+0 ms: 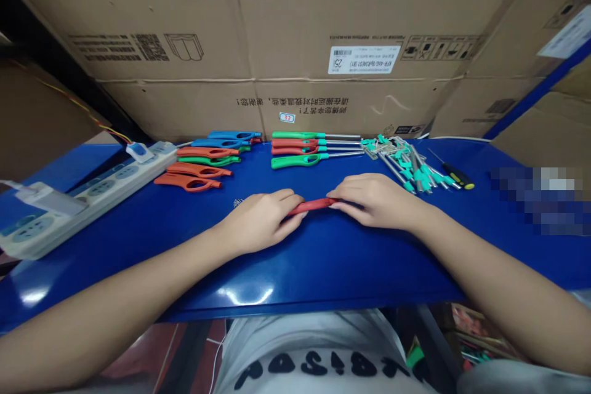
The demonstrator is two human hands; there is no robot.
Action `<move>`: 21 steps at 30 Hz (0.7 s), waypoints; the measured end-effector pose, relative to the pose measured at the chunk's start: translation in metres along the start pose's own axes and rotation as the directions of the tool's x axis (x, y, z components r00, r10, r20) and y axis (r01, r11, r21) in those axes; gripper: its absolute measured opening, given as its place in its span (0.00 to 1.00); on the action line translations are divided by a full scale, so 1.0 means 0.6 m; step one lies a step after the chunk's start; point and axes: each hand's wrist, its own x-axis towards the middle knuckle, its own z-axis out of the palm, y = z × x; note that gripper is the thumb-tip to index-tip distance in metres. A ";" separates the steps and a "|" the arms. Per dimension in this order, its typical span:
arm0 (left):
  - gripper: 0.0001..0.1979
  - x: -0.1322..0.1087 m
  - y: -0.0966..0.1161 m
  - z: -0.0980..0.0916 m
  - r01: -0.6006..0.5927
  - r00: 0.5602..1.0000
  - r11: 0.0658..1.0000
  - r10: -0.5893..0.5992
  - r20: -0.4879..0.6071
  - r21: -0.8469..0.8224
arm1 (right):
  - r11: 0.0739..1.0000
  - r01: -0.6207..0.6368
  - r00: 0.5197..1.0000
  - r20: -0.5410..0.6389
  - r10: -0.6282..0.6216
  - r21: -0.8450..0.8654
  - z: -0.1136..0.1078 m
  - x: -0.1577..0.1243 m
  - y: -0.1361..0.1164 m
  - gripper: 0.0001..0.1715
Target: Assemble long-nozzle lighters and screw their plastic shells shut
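The left hand (261, 218) and the right hand (369, 200) hold a single red handle (313, 205) between them, just above or against the tabletop (286, 283), near its middle. The left has its fingers closed around one end; the right pinches the other between thumb and fingers. Whether the right also grips a small part is hard to tell, since the fingers cover that end.

Beyond the left hand lie loose handles (180, 180) (blue at the back, mostly orange in front). Behind the red handle, green and red lighters (293, 163) lie in a row, their metal necks pointing right. Beside them is a heap of metal tubes (418, 172) with teal ends, then a screwdriver (455, 177). A power strip (117, 188) runs along the left.
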 end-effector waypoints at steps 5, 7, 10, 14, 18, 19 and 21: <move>0.15 0.000 0.006 0.000 -0.017 0.999 1.000 0.018 0.032 -0.002 | 0.996 -0.019 0.999 0.042 0.015 0.089 -0.002 -0.001 -0.001 0.14; 0.15 0.000 0.009 0.000 -0.025 0.999 1.000 0.024 0.034 0.005 | 0.993 -0.014 0.997 0.078 0.005 0.117 -0.003 0.001 -0.007 0.12; 0.14 -0.001 0.008 0.000 -0.025 1.000 1.000 0.026 0.005 -0.011 | 0.995 -0.011 0.995 0.100 0.001 0.097 -0.005 0.002 -0.008 0.11; 0.12 -0.002 0.005 0.000 -0.012 0.999 0.999 0.011 -0.033 -0.035 | 1.000 0.015 0.998 0.057 -0.016 0.012 -0.004 -0.001 -0.001 0.13; 0.12 -0.004 0.012 -0.001 0.011 1.000 1.000 -0.012 -0.029 -0.024 | 0.989 0.060 0.998 0.001 -0.060 -0.132 0.001 0.000 -0.009 0.16; 0.12 -0.004 0.014 -0.001 0.015 1.000 1.000 -0.015 -0.020 -0.016 | 0.984 0.077 0.997 -0.006 -0.079 -0.162 0.002 0.001 -0.011 0.17; 0.14 -0.005 0.016 -0.002 0.023 1.000 1.000 -0.023 -0.003 0.006 | 0.977 0.094 0.995 -0.010 -0.098 -0.193 0.003 0.003 -0.014 0.19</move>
